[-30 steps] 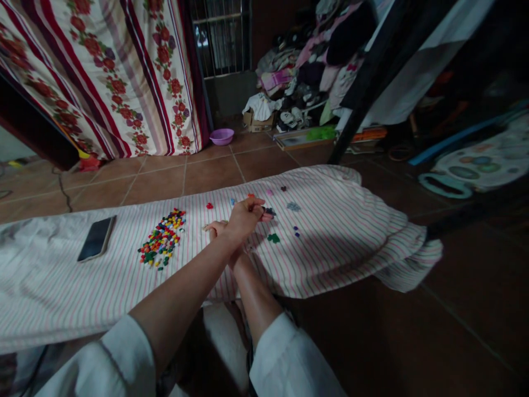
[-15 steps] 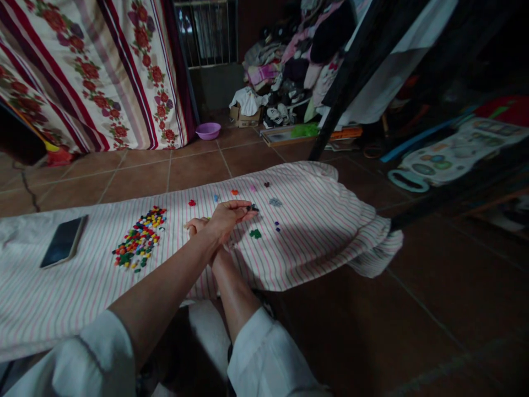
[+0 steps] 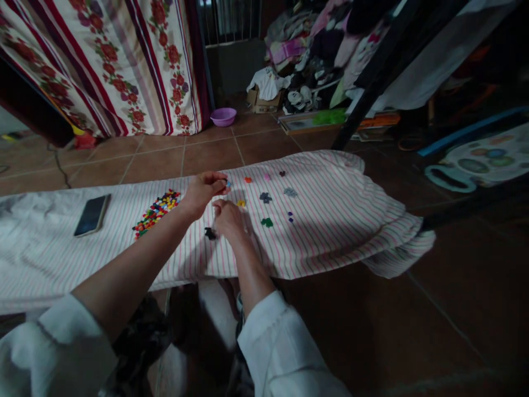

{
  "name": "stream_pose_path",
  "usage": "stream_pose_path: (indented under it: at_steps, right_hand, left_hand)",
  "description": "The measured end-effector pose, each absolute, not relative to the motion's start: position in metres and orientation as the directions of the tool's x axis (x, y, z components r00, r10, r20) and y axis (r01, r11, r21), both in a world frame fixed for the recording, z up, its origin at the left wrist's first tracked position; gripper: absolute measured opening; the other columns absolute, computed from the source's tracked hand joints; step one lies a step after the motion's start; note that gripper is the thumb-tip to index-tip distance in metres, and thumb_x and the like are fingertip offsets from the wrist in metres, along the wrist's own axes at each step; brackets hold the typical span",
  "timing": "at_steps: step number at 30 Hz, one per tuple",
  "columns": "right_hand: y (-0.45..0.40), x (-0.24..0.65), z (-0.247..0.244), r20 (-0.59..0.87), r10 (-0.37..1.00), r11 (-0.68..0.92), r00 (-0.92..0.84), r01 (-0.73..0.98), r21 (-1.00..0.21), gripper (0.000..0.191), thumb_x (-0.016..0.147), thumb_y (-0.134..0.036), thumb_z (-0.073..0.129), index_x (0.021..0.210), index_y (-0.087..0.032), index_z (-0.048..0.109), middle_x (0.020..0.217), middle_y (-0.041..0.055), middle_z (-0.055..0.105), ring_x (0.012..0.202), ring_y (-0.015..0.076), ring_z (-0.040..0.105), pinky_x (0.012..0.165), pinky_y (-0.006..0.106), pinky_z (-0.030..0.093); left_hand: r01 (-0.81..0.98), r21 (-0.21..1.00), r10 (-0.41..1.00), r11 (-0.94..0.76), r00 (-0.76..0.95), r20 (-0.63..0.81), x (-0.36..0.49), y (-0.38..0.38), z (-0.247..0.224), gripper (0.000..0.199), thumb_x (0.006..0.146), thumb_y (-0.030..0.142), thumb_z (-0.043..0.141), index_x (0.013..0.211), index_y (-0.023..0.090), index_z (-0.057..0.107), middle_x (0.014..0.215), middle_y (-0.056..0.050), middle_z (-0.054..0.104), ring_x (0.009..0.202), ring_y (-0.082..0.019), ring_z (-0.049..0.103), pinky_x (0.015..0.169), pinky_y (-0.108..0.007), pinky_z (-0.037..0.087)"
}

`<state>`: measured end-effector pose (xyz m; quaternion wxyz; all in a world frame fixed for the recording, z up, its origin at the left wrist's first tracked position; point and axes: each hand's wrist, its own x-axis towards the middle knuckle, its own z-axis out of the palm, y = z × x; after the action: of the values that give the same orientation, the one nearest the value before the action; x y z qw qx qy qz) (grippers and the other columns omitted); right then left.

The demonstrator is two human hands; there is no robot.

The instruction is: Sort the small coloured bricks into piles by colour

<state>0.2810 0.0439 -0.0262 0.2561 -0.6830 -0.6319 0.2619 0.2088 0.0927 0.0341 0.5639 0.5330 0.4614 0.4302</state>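
My left hand [image 3: 203, 193] reaches over the striped cloth, thumb and fingers pinched beside a few light blue pieces [image 3: 228, 184]; what sits between the fingertips is too small to make out. Closer to me, my right hand [image 3: 227, 218] has its fingers curled in, their contents hidden. Beside it lie yellow pieces [image 3: 241, 203] and a black cluster [image 3: 210, 234]. Small bead-like pieces form other colour groups: orange [image 3: 248, 180], pink [image 3: 266, 177], brown [image 3: 282, 173], dark grey [image 3: 265, 197], light grey [image 3: 290, 192], green [image 3: 267, 222] and purple [image 3: 290, 216]. A mixed heap [image 3: 156, 212] is partly behind my left forearm.
A phone [image 3: 92, 215] lies on the striped cloth [image 3: 330, 231] at the left. Beyond its far edge are a tiled floor, a purple basin [image 3: 223, 116], a flowered curtain [image 3: 124, 66] and piled clothes [image 3: 306, 49]. A dark post [image 3: 363, 94] slants up at the right.
My left hand has moved from the dark grey pieces back left to the light blue ones. My arms no longer cross; my right hand has shifted right. The view has swung slightly left.
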Motion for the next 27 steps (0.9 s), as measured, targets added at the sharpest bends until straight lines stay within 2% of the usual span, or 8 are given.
stream_pose_path:
  at_steps: [3,6,9,14,17,21,27]
  right_hand:
    - [0.041,0.286,-0.019,-0.038,0.995,-0.094,0.092,0.73,-0.677,0.035,0.097,-0.015,0.041,0.121,-0.021,0.066,0.117,0.0076,0.069,0.112,0.0183,0.062,0.095,0.027,0.042]
    - [0.039,0.286,-0.016,-0.063,0.996,-0.094,0.07,0.745,-0.661,0.036,0.097,-0.015,0.042,0.122,-0.021,0.066,0.12,0.0075,0.07,0.115,0.0177,0.061,0.097,0.027,0.042]
    - [0.038,0.284,-0.016,-0.124,0.991,-0.117,0.049,0.766,-0.633,0.037,0.095,-0.014,0.043,0.121,-0.022,0.067,0.122,0.0075,0.07,0.115,0.0189,0.062,0.096,0.029,0.044]
    - [0.036,0.279,-0.017,-0.216,0.976,-0.112,-0.016,0.815,-0.568,0.035,0.09,-0.014,0.049,0.116,-0.022,0.071,0.119,0.0094,0.072,0.114,0.0217,0.065,0.094,0.031,0.046]
    - [0.037,0.277,-0.02,-0.219,0.975,-0.085,-0.045,0.833,-0.547,0.036,0.089,-0.012,0.047,0.114,-0.02,0.072,0.117,0.0104,0.073,0.114,0.0221,0.065,0.092,0.03,0.046]
    - [0.041,0.274,-0.025,-0.196,0.978,-0.052,-0.063,0.845,-0.533,0.035,0.088,-0.01,0.047,0.109,-0.02,0.073,0.114,0.0081,0.074,0.112,0.0199,0.065,0.092,0.028,0.045]
    - [0.047,0.274,-0.032,-0.205,0.978,-0.066,-0.042,0.869,-0.491,0.034,0.087,-0.011,0.047,0.104,-0.021,0.074,0.11,0.006,0.075,0.109,0.0188,0.066,0.091,0.027,0.044]
  left_hand:
    - [0.164,0.983,0.985,0.08,0.136,-0.103,0.165,0.082,0.018,0.019,0.065,0.02,0.077,0.077,0.014,0.063,0.062,0.004,0.064,0.058,-0.01,0.064,0.069,-0.027,0.058]
    - [0.311,0.938,0.979,0.155,0.082,-0.189,0.134,0.061,-0.011,0.017,0.065,0.022,0.074,0.076,0.015,0.063,0.062,0.004,0.064,0.058,-0.012,0.065,0.066,-0.027,0.056]
    - [0.462,0.872,0.978,0.16,0.043,-0.203,0.12,0.041,-0.036,0.011,0.071,0.017,0.064,0.081,0.017,0.065,0.064,0.002,0.067,0.063,-0.015,0.067,0.071,-0.03,0.056]
    - [0.669,0.743,0.994,-0.003,0.081,-0.069,0.118,0.027,-0.052,0.023,0.075,0.011,0.055,0.091,0.018,0.07,0.088,-0.005,0.074,0.083,-0.017,0.069,0.087,-0.033,0.055]
    - [0.695,0.716,0.991,-0.065,0.128,-0.035,0.123,0.025,-0.054,0.028,0.076,0.01,0.054,0.098,0.017,0.071,0.098,-0.007,0.074,0.09,-0.017,0.069,0.091,-0.034,0.053]
    - [0.622,0.781,0.99,-0.066,0.138,-0.026,0.126,0.021,-0.057,0.036,0.079,0.01,0.053,0.111,0.016,0.067,0.102,-0.007,0.073,0.094,-0.017,0.068,0.093,-0.034,0.053]
    - [0.52,0.852,0.996,-0.07,0.081,0.032,0.121,0.011,-0.066,0.028,0.083,0.016,0.054,0.108,0.017,0.066,0.106,-0.009,0.071,0.097,-0.018,0.067,0.092,-0.034,0.053]
